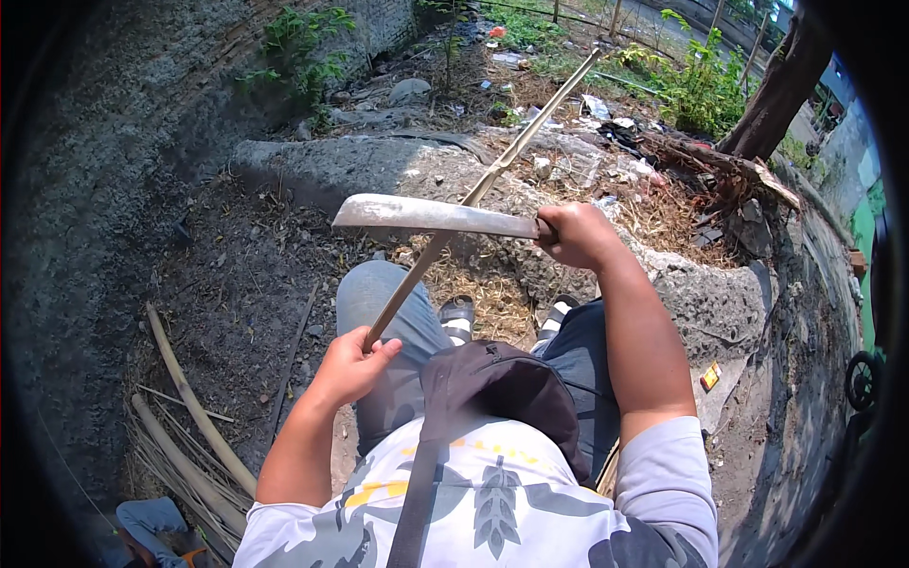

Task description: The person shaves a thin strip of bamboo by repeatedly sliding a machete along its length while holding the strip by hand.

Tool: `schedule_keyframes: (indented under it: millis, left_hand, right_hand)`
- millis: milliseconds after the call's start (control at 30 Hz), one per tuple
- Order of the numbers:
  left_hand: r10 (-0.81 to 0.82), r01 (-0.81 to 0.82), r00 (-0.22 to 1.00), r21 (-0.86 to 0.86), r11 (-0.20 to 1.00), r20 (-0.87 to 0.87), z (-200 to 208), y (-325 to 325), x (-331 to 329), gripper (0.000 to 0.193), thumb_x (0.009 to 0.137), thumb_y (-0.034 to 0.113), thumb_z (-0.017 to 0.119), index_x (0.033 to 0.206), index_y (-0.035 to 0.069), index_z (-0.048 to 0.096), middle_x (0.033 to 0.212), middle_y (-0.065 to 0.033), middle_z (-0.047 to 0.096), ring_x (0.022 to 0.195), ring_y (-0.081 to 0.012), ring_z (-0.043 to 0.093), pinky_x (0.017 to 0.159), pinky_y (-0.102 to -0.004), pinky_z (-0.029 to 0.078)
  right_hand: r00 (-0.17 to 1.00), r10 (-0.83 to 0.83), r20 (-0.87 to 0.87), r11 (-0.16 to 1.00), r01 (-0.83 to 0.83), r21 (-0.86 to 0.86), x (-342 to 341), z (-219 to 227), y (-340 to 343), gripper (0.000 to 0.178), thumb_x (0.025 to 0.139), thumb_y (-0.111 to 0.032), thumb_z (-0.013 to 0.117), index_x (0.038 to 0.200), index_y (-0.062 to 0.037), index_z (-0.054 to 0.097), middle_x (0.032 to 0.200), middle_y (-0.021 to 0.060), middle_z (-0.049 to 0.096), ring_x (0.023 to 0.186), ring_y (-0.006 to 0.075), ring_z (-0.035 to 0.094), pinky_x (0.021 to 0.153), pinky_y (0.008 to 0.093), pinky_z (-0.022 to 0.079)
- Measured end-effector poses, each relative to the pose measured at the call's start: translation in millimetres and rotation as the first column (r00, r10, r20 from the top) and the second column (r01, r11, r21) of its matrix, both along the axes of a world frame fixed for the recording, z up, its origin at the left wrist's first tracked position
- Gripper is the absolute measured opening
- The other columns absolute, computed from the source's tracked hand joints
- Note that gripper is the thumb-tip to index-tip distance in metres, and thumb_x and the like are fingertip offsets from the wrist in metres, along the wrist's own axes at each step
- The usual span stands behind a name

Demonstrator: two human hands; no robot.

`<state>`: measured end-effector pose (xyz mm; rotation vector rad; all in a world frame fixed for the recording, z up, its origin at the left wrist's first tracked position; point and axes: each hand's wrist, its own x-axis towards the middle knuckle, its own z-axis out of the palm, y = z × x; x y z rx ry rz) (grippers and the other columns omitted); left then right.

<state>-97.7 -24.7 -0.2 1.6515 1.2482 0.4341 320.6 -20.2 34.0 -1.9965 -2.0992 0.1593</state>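
My left hand [355, 367] is closed round the near end of a long, thin strip, which looks like split bamboo [413, 276]. The strip slants up and away to the right, past a low concrete ledge. In my right hand [579, 235] is the handle of a machete [426, 215], its broad, worn blade pointing left. The blade lies across the strip near its middle, in front of it from here. Whether the edge touches or bites into the strip I cannot tell. Both hands are ahead of my knees, the right one farther out.
A rough concrete ledge [312, 172] runs across in front. Bamboo lengths [194, 402] lie on the ground at my left, near another person's leg [151, 516]. A wall [104, 170] rises on the left. Litter, dry shavings and a tree trunk [781, 85] are ahead and right.
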Motion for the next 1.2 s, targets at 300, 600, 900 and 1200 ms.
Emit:
schedule_keyframes:
  millis: [300,600,900,1200]
  left_hand:
    - [-0.027,0.029,0.996,0.022,0.999,-0.086,7.7,-8.1,-27.6,0.038,0.096,0.038,0.076,0.085,0.006,0.058,0.070,0.0051,0.055,0.062,-0.0036,0.045,0.053,-0.0251,0.039]
    - [-0.038,0.038,0.999,0.013,0.999,-0.004,-0.2,-11.8,-19.7,0.040,0.101,0.041,0.070,0.090,0.003,0.064,0.070,0.0050,0.054,0.064,-0.0053,0.045,0.055,-0.0274,0.040]
    - [-0.050,0.052,0.998,0.034,0.998,-0.041,-1.8,-15.7,-9.1,0.047,0.104,0.047,0.063,0.092,0.002,0.065,0.071,0.0038,0.056,0.064,-0.0072,0.049,0.055,-0.0288,0.041]
    - [-0.057,0.095,0.992,-0.382,0.919,0.109,25.0,-27.4,4.4,0.031,0.103,0.038,0.067,0.097,0.007,0.063,0.076,0.0095,0.053,0.064,-0.0018,0.045,0.052,-0.0235,0.037]
  right_hand:
    - [0.987,-0.155,-0.052,0.983,0.149,-0.103,-4.5,0.2,-0.4,0.018,0.083,-0.025,0.075,0.092,-0.0110,0.068,0.087,0.0172,0.072,0.088,0.0387,0.070,0.077,0.0504,0.055]
    - [0.979,-0.204,0.000,0.979,0.204,0.020,5.6,-16.8,17.6,0.016,0.080,-0.018,0.067,0.095,-0.0117,0.068,0.092,0.0158,0.074,0.091,0.0385,0.071,0.081,0.0490,0.057]
    - [0.884,-0.301,-0.357,0.952,0.301,-0.057,29.1,-29.3,13.5,0.024,0.080,-0.017,0.068,0.102,-0.0072,0.071,0.097,0.0213,0.073,0.093,0.0412,0.069,0.082,0.0470,0.054]
    - [0.997,0.048,-0.060,0.955,-0.028,0.295,-1.6,-10.7,7.7,0.011,0.080,-0.015,0.069,0.085,-0.0106,0.061,0.079,0.0161,0.066,0.075,0.0405,0.067,0.066,0.0492,0.054]
